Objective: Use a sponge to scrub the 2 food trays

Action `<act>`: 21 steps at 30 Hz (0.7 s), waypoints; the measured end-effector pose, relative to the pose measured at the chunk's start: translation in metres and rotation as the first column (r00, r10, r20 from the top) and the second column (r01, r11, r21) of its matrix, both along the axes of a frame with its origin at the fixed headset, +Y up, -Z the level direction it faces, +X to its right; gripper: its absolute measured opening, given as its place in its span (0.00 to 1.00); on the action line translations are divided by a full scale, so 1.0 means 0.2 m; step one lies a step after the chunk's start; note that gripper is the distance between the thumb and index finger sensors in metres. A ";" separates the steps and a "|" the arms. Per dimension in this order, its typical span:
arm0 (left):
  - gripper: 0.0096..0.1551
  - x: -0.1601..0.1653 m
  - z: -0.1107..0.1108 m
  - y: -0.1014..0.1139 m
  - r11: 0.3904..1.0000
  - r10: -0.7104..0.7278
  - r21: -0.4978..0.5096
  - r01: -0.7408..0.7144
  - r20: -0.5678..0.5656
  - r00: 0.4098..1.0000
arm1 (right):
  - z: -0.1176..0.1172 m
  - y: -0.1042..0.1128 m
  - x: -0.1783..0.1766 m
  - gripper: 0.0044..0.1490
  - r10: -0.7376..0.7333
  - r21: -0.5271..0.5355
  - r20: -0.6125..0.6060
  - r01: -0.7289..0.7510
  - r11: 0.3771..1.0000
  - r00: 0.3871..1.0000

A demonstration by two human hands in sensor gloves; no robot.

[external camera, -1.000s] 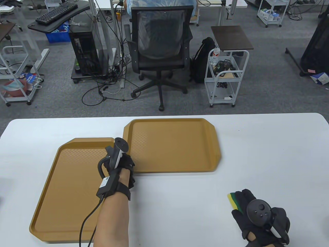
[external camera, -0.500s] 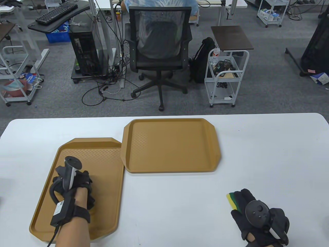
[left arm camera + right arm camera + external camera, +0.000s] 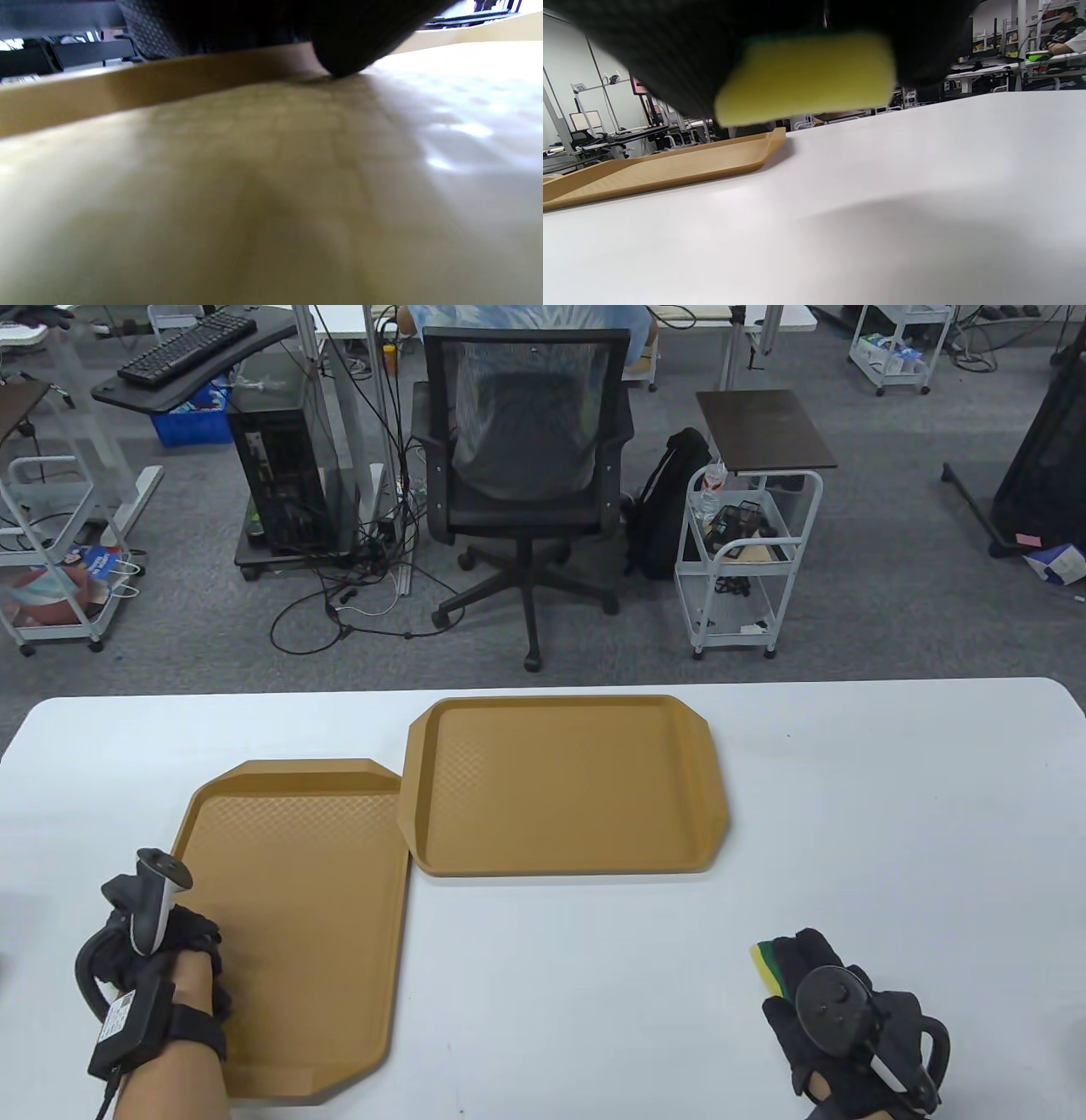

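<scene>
Two brown food trays lie on the white table. The near tray (image 3: 314, 933) sits at the left, and the far tray (image 3: 568, 785) overlaps its far right corner. My left hand (image 3: 199, 946) rests on the near tray's left side; in the left wrist view a gloved fingertip (image 3: 339, 63) touches the tray floor (image 3: 271, 169) close to the rim. At the near right my right hand (image 3: 814, 984) grips a yellow and green sponge (image 3: 768, 967). The sponge (image 3: 806, 76) hangs just above the bare table, apart from both trays.
The white table (image 3: 891, 831) stretches wide to the right of the trays. Past its far edge stand a black office chair (image 3: 526, 475) and a white wheeled cart (image 3: 747, 560). The far tray's corner (image 3: 768, 146) shows at the left in the right wrist view.
My left hand has slid from the near tray's far right corner across its floor to the left side, nearer to me. The right hand with the sponge has barely moved.
</scene>
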State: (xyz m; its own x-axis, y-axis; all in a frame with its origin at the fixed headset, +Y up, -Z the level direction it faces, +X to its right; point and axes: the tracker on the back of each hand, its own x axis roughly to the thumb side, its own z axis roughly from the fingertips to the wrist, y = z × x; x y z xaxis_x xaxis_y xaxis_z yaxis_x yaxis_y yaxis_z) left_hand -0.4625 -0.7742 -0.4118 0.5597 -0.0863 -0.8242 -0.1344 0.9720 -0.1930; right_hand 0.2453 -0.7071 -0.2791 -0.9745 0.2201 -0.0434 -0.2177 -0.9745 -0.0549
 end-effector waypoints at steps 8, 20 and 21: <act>0.29 -0.15 0.02 0.03 0.980 0.172 0.119 -0.159 -0.107 0.979 | 0.00 0.00 0.01 0.42 0.003 0.002 0.023 -0.003 1.000 1.000; 0.28 -0.20 0.07 0.17 0.901 0.258 0.383 -0.204 -0.096 0.961 | 0.00 0.00 0.01 0.42 0.001 0.009 0.028 -0.002 1.000 1.000; 0.28 -0.20 0.06 0.18 0.899 0.257 0.388 -0.205 -0.086 0.963 | 0.00 0.01 0.01 0.42 0.001 0.010 0.028 -0.001 1.000 1.000</act>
